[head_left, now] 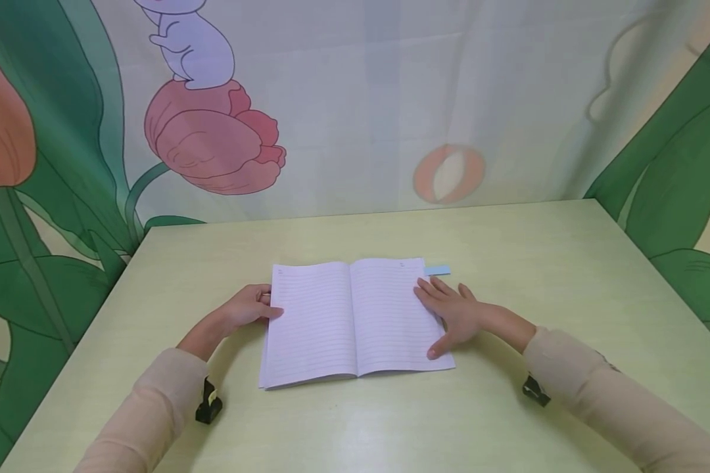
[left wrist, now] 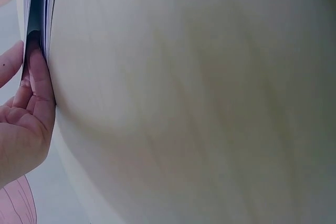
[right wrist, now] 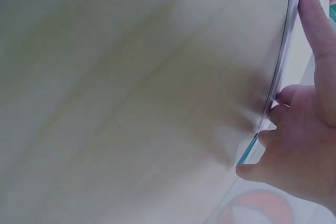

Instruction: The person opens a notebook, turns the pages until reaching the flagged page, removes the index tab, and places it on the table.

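Observation:
An open notebook [head_left: 313, 328] with lined white pages lies on the table in the head view. At its left edge my left hand [head_left: 250, 307] pinches pages, thumb on top and fingers underneath. The left wrist view has the fingers of that left hand [left wrist: 32, 106] tucked into the gap between the sheets, their tips hidden. Spread over the right page's outer edge is my right hand [head_left: 454, 314], its thumb and fingertips resting on the paper. In the right wrist view the right hand [right wrist: 302, 135] lies along the notebook's edge, fingers extended.
A light blue strip [head_left: 437, 270] sticks out from the notebook's upper right side. The pale table [head_left: 355, 427] meets a curtain [head_left: 343, 131] printed with a rabbit, flowers and a ball at its back edge. Small black devices [head_left: 209, 401] sit under both sleeves.

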`<state>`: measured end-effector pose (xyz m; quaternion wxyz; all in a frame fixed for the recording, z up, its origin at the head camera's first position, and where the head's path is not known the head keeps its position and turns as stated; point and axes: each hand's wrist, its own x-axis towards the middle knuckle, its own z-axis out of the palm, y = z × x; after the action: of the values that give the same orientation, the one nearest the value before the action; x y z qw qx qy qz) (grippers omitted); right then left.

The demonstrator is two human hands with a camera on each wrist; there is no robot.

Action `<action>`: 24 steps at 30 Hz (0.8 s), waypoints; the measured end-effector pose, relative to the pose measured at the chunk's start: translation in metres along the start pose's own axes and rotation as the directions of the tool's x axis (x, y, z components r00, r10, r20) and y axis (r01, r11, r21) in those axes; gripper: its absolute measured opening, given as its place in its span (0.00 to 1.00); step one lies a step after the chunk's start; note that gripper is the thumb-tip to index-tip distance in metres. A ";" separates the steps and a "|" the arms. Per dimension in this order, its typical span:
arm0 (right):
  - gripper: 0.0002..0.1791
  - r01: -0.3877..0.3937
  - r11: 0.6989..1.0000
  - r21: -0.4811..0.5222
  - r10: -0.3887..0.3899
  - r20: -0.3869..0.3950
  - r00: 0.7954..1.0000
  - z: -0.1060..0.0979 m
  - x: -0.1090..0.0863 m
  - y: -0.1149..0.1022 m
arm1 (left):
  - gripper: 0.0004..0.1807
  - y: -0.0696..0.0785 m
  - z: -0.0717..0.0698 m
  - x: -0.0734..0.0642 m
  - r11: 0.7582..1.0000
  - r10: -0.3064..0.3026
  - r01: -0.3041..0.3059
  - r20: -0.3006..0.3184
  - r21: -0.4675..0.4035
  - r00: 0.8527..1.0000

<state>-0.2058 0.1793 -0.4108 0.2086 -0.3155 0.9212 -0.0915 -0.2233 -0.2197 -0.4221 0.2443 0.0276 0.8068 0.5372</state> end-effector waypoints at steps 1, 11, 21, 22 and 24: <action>0.66 0.001 1.000 -0.003 -0.001 -0.004 1.000 0.000 0.000 0.000 | 0.27 0.000 0.000 0.000 1.000 0.002 -0.002 0.000 0.002 1.000; 0.65 0.002 1.000 -0.017 -0.002 -0.017 1.000 0.000 0.001 0.000 | 0.29 0.000 0.000 0.000 1.000 -0.002 0.002 0.000 0.010 1.000; 0.63 -0.011 1.000 -0.027 0.010 -0.022 1.000 0.001 0.003 -0.001 | 0.29 0.000 0.000 -0.001 1.000 -0.001 0.001 0.003 0.020 1.000; 0.63 -0.011 1.000 -0.027 0.011 -0.024 1.000 0.001 0.003 -0.001 | 0.29 0.000 0.000 -0.001 1.000 0.002 -0.002 0.005 0.017 1.000; 0.63 -0.010 1.000 -0.029 0.009 -0.026 1.000 0.000 0.003 -0.002 | 0.28 0.000 0.000 -0.001 1.000 0.006 -0.006 0.008 0.015 1.000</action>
<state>-0.2066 0.1764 -0.4111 0.1927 -0.3129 0.9265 -0.0809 -0.2226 -0.2198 -0.4214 0.2456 0.0338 0.8099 0.5315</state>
